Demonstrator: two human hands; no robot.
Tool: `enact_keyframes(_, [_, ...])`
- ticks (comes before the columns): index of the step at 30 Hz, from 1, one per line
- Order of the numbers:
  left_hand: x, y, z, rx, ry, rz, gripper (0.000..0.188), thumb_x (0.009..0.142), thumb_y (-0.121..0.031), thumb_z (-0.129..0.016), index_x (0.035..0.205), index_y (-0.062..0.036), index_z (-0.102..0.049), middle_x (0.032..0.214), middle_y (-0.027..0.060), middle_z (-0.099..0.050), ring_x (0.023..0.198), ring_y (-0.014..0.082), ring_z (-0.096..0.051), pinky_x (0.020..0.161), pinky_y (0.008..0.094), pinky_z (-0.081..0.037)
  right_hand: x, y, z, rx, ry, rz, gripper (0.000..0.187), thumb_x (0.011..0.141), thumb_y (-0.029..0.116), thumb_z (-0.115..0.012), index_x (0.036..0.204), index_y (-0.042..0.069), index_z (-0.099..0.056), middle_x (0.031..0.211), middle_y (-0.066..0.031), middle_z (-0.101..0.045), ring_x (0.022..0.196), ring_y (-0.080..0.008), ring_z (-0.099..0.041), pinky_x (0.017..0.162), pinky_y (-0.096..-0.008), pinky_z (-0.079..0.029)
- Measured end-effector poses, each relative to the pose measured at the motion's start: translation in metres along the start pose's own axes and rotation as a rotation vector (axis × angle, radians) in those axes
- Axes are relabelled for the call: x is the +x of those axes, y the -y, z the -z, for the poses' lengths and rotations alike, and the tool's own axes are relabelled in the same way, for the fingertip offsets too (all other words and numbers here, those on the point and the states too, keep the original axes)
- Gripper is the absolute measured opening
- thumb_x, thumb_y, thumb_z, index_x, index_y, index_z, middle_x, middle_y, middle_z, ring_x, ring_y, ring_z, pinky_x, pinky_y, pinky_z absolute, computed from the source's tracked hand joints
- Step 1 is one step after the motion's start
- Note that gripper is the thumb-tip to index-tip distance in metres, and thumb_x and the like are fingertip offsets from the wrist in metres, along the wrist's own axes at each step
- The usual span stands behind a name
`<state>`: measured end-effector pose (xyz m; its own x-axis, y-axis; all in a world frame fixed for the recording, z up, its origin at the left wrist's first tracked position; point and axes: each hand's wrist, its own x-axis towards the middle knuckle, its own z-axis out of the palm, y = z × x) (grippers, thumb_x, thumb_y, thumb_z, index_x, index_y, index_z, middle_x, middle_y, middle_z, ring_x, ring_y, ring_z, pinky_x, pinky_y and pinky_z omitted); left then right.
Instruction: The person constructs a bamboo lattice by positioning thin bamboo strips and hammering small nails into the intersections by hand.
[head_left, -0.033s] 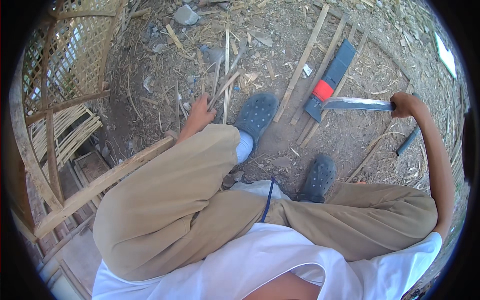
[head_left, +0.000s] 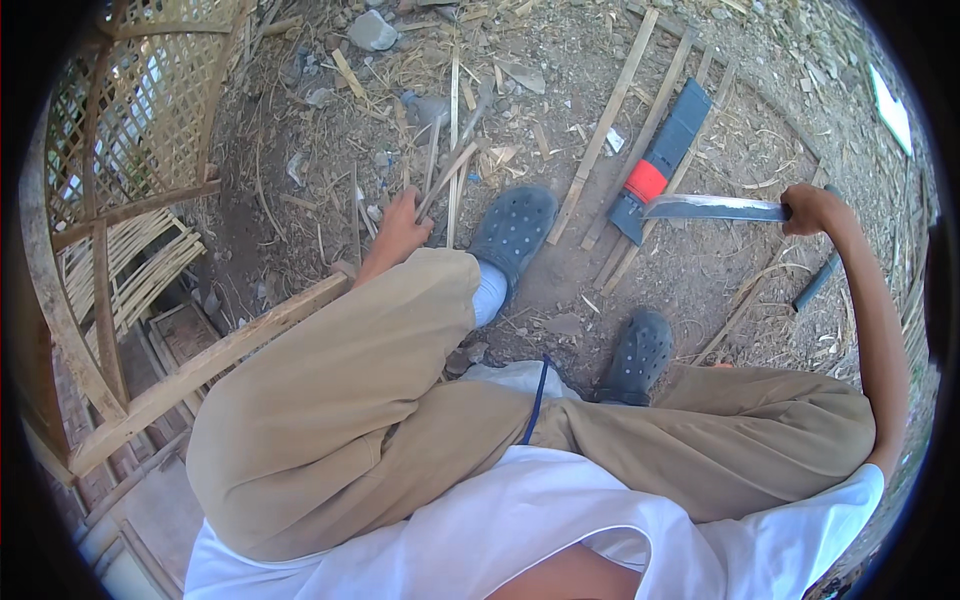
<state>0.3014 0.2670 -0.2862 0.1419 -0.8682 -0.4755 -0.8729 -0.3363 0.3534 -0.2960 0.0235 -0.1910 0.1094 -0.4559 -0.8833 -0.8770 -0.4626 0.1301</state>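
Observation:
My right hand [head_left: 812, 211] is closed round the handle end of a machete [head_left: 715, 207]. Its blade points left, and the tip reaches over the lower part of a black sheath [head_left: 680, 125] with a red band. The sheath lies slantwise across several flat wooden strips [head_left: 605, 125] on the ground. Beyond my left knee, my left hand [head_left: 402, 228] is down low with its fingers closed about the near end of a bamboo strip [head_left: 450, 178]. Thin upright-looking strips [head_left: 455, 130] lie right beside that hand. My forearm and knee partly hide its grip.
A wooden frame with woven lattice [head_left: 150, 90] stands at the left, its beam [head_left: 215, 350] running toward my left knee. Bundled bamboo slats [head_left: 135, 265] sit below the lattice. A grey stone [head_left: 372, 31], a dark tube [head_left: 817, 282] and scattered chips lie on the dirt around my clogs [head_left: 514, 235].

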Motion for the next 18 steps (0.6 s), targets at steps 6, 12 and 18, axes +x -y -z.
enact_keyframes(6, [-0.003,0.008,-0.011,0.050,-0.073,-0.011,0.057,0.081,-0.015,-0.064,0.131,0.0049,-0.044,0.122,0.0298,-0.053,0.112,0.0469,-0.054,0.098,0.0509,-0.043,0.005,-0.005,-0.003,-0.004,-0.009,0.021,0.031,0.074,0.027,-0.075,0.097,0.006,-0.073,0.099,-0.0147,-0.072,0.096,-0.0313,-0.069,0.081,-0.0430,-0.054])
enact_keyframes(12, [-0.002,0.001,-0.005,-0.036,-0.078,-0.023,0.051,0.084,-0.015,-0.059,0.129,0.0055,-0.048,0.118,0.0309,-0.058,0.110,0.0459,-0.056,0.098,0.0499,-0.043,0.009,-0.006,-0.003,-0.011,-0.025,0.035,0.031,0.073,0.026,-0.076,0.096,0.006,-0.074,0.097,-0.0154,-0.072,0.094,-0.0324,-0.069,0.081,-0.0427,-0.055])
enact_keyframes(18, [-0.006,0.003,0.009,-0.224,0.115,0.187,0.044,0.085,-0.018,-0.051,0.125,0.0004,-0.054,0.096,0.0264,-0.064,0.091,0.0396,-0.063,0.082,0.0466,-0.047,0.024,-0.010,0.000,-0.061,-0.044,0.068,0.030,0.072,0.024,-0.077,0.095,0.005,-0.074,0.097,-0.0159,-0.072,0.094,-0.0317,-0.069,0.081,-0.0413,-0.055])
